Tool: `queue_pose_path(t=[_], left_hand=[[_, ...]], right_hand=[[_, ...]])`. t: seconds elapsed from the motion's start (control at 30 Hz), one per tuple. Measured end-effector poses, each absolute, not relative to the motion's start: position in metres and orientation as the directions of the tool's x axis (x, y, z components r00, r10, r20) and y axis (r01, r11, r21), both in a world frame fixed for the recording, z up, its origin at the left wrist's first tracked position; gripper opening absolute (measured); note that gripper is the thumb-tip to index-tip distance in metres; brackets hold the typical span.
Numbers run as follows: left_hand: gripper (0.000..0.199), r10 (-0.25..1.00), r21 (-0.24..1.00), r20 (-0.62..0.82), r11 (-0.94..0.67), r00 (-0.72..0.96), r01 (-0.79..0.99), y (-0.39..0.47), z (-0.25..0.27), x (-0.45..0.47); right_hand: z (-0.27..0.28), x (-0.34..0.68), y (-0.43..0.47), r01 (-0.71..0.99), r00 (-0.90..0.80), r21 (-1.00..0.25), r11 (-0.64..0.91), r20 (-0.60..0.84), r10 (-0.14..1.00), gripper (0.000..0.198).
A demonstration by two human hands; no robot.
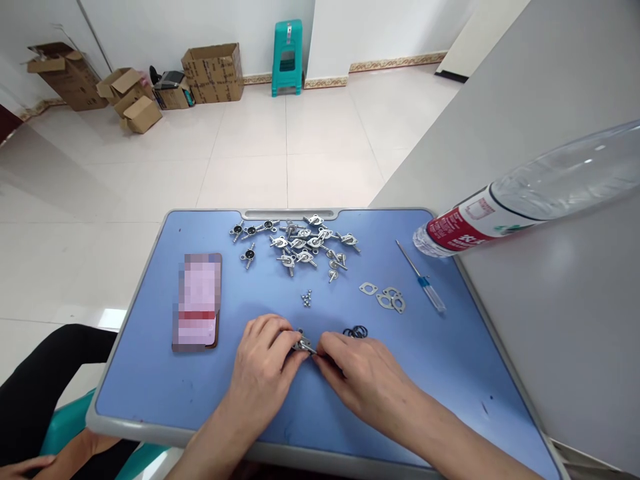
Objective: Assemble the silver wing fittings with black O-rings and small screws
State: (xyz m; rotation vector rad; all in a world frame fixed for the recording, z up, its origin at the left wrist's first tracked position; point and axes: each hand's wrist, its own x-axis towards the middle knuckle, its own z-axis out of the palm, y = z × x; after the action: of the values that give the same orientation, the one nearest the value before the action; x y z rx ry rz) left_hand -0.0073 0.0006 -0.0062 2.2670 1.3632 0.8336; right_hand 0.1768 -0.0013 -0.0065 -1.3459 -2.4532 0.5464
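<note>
My left hand is closed around a small metal valve just above the blue table, thumb and fingers on its body. The thin lever or stem of the valve points right. At its tip my right hand is closed in a pinch; whether the fingertips hold anything else is hidden. Several black rubber rings lie just behind my right hand. A few small screws sit beyond my hands. Farther back is a loose pile of similar metal valves, and several with black round centres lie to its left.
Flat metal plates and a screwdriver with a blue-and-clear handle lie on the right of the table. A large water bottle is at the back right corner. A phone lies left. Another person's arm shows lower left.
</note>
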Motion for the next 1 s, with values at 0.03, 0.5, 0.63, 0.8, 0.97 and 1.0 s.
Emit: queue_pose_path(t=[0.03,0.5,0.63,0.8,0.97,1.0], left_hand=[[0.003,0.888,0.584,0.294,-0.459,0.353,0.669,0.0005,-0.0059,-0.0076],[0.005,0.873,0.559,0.328,-0.487,0.361,0.671,0.0007,-0.0038,-0.0059],[0.006,0.872,0.563,0.337,-0.489,0.355,0.666,0.0006,-0.0041,-0.0052],[0.008,0.880,0.574,0.310,-0.475,0.360,0.667,0.0008,-0.0038,-0.0053],[0.008,0.876,0.561,0.320,-0.482,0.360,0.673,0.0010,-0.0048,-0.0054],[0.007,0.875,0.556,0.323,-0.484,0.361,0.675,0.0011,-0.0048,-0.0053]], right_hand=[[-0.0064,0.1769,-0.0012,0.740,-0.519,-0.463,0.488,0.069,0.852,0.017],[-0.0066,0.1747,-0.0027,0.764,-0.498,-0.422,0.488,0.094,0.862,0.018],[-0.0047,0.1740,-0.0024,0.766,-0.502,-0.405,0.499,0.108,0.858,0.018],[-0.0021,0.1737,-0.0012,0.770,-0.506,-0.397,0.499,0.094,0.857,0.019],[-0.0020,0.1733,-0.0014,0.762,-0.508,-0.396,0.512,0.123,0.852,0.020],[-0.0022,0.1733,-0.0015,0.761,-0.508,-0.397,0.513,0.127,0.852,0.020]])
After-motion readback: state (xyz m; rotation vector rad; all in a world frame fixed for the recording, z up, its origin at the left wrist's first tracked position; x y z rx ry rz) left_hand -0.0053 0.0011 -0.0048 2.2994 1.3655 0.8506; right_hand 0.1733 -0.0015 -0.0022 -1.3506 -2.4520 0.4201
